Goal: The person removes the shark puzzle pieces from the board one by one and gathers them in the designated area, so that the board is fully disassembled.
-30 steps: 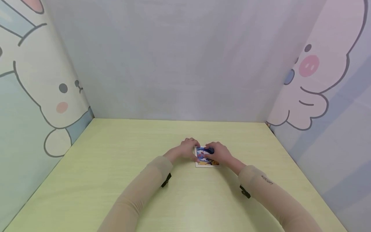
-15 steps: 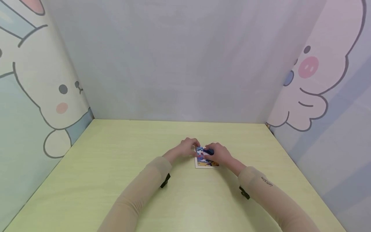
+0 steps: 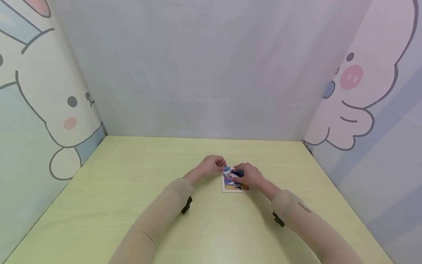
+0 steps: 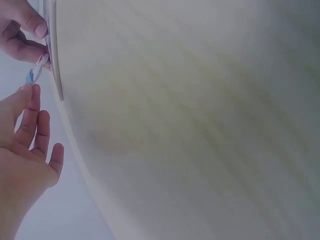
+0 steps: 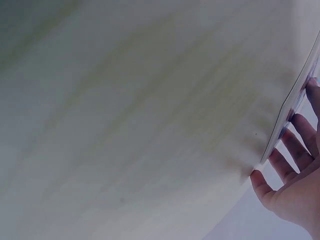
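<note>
A small square picture puzzle board (image 3: 235, 190) with a white border and a blue, white and orange print lies flat on the table. My left hand (image 3: 210, 165) is at its upper left corner, thumb and index finger pinching a small thin puzzle piece (image 4: 33, 76) with blue and white on it. In the left wrist view the piece is tilted, close to the board's edge, and the other left fingers are bent loosely. My right hand (image 3: 252, 175) covers the board's right part; in the right wrist view its spread fingertips (image 5: 296, 119) touch the board's face and edge.
The pale yellow-green table (image 3: 138, 176) extends all round the board. A grey-white curtain (image 3: 204, 73) closes off the back. Side panels carry a cartoon rabbit (image 3: 72, 113) and a cartoon pig (image 3: 359, 91). Both forearms wear beige sleeves with black wrist straps (image 3: 187, 205).
My left hand has drawn slightly back, up and left from the board's left edge, with the small piece pinched in its fingertips. My right hand stays nearly still on the board.
</note>
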Motion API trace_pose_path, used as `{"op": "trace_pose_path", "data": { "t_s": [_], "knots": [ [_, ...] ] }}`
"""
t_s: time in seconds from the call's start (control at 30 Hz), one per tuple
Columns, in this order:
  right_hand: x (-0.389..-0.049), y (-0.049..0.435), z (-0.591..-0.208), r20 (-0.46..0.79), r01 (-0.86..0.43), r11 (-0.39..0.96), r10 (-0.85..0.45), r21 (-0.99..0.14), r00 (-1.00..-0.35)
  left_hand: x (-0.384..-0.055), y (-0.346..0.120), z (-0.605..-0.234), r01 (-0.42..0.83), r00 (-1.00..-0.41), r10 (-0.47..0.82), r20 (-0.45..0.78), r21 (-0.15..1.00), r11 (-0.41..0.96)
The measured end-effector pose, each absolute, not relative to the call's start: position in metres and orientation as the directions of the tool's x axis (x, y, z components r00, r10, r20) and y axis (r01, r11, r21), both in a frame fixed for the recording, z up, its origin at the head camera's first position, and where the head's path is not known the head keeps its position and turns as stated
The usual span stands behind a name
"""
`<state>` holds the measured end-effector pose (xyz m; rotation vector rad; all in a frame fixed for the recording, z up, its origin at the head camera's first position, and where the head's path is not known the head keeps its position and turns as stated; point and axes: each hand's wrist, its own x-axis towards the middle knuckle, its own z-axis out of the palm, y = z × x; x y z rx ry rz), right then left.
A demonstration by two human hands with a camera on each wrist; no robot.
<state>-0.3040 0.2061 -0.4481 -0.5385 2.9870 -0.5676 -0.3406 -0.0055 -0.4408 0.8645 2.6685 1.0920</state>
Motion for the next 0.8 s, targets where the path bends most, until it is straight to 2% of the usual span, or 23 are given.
{"op": "trace_pose_path", "data": {
  "t_s": [0.3,0.8],
  "knots": [
    [-0.303,0.207,-0.445,-0.010,-0.309,0.878,-0.336,-0.366,-0.942,-0.347,-0.029,-0.430,0.469,-0.819,0.563,0.110,0.694,0.547],
    [-0.301,0.206,-0.447,0.018,-0.337,0.877,-0.352,-0.343,-0.936,-0.352,-0.093,-0.417,0.375,-0.870,0.488,0.069,0.736,0.563]
  ]
}}
